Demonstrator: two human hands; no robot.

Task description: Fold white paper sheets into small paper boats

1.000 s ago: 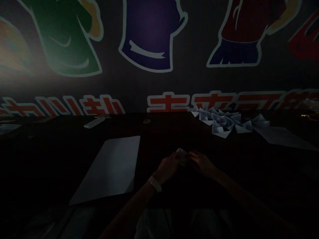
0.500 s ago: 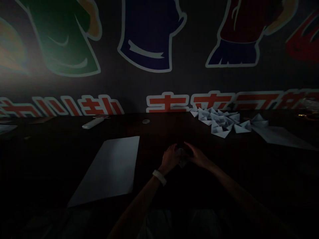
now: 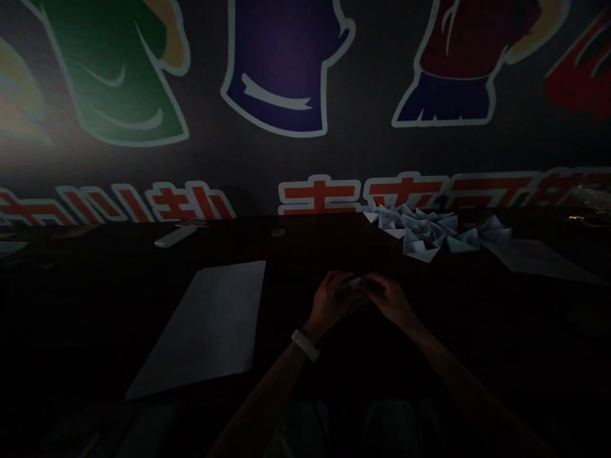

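Note:
A small folded piece of paper sits between my two hands over the dark table, dim and partly covered by fingers. My left hand, with a pale band on the wrist, is closed on the paper's left side. My right hand pinches it from the right, fingertips close to the left hand's. How the paper is folded cannot be made out in the low light.
A stack of white paper lies to the left. Folded paper boats are heaped at the back right, beside a flat sheet. A white elongated object and a small round disc lie near the painted wall.
My right hand has curled its fingers in and closed on the paper, which now sits slightly higher and more to the right. My left hand has barely shifted.

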